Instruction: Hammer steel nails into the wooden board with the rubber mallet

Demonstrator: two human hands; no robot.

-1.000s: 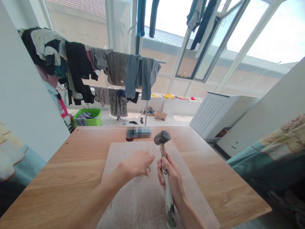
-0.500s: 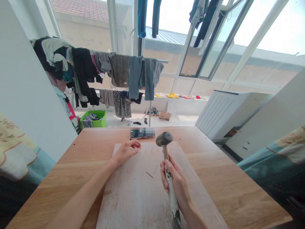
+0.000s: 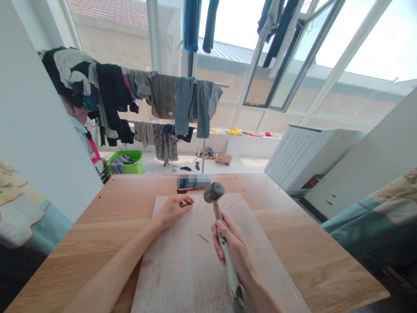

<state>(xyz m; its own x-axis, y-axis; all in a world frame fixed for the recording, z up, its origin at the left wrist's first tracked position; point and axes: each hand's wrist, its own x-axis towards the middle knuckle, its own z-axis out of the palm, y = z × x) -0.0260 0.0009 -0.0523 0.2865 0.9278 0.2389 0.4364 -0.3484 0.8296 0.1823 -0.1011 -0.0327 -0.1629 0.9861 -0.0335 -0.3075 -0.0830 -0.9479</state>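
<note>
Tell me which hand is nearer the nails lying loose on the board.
Right. The right hand, gripping the mallet, is just right of the nails; the left hand is farther off, beyond and left of them, near the far edge of the board.

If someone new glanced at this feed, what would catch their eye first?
Probably the mallet, gripped in the right hand above the board, with the left hand near the board's far edge. Beyond the table, clothes hang before windows, and a green basket sits left.
</note>
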